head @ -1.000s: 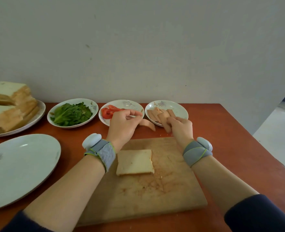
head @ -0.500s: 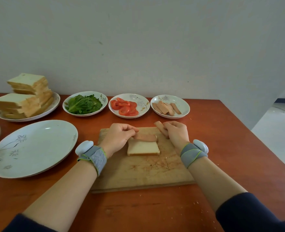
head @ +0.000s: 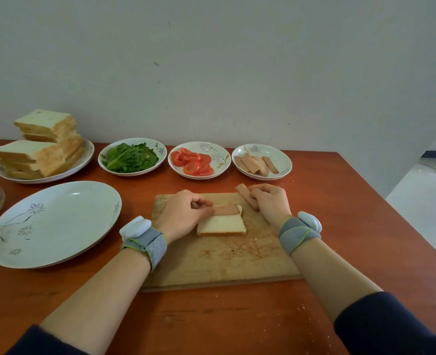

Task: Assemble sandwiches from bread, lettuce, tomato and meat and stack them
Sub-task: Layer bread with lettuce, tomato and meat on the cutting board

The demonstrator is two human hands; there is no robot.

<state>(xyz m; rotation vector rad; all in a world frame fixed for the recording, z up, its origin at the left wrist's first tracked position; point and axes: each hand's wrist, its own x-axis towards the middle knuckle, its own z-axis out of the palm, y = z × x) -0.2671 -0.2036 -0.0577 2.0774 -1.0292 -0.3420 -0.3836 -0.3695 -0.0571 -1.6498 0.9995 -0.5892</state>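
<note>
Meat slice (head: 226,210), end between left fingers (head: 203,202)

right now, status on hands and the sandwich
Left hand pinches meat slice on the bread slice. Right hand holds second meat slice. Nothing blocking the bread.

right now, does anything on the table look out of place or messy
Nothing spilled or damaged. The bread stack on the far-left plate leans unevenly, and crumbs dot the cutting board. The meat strip sits along the far edge of the bread slice, not centred.
</note>
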